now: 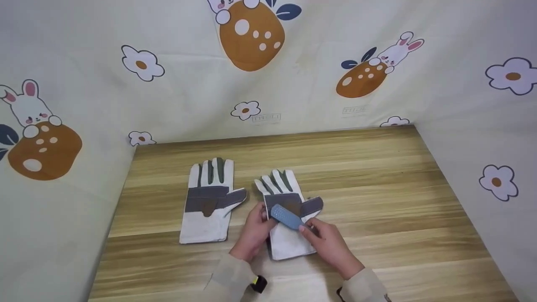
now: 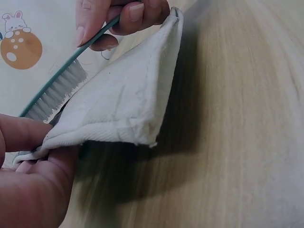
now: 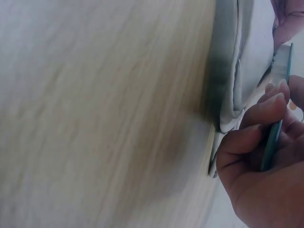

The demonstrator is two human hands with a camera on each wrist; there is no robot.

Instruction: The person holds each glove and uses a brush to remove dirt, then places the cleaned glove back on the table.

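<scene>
Patterned cloth hangs behind the table. The right hand's grip holds a brush over one glove; the left hand's grip pinches that glove's edge. Another glove lies leftward.

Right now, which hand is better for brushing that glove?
Probably the right hand: it holds the blue brush by its handle, bristles facing the glove. The left hand seems better for steadying, since it pinches the glove's edge.

The tabletop is viewed from the head, forward and downward; the same brush and glove are seen by both wrist cameras, tilted sideways, from close by.
</scene>
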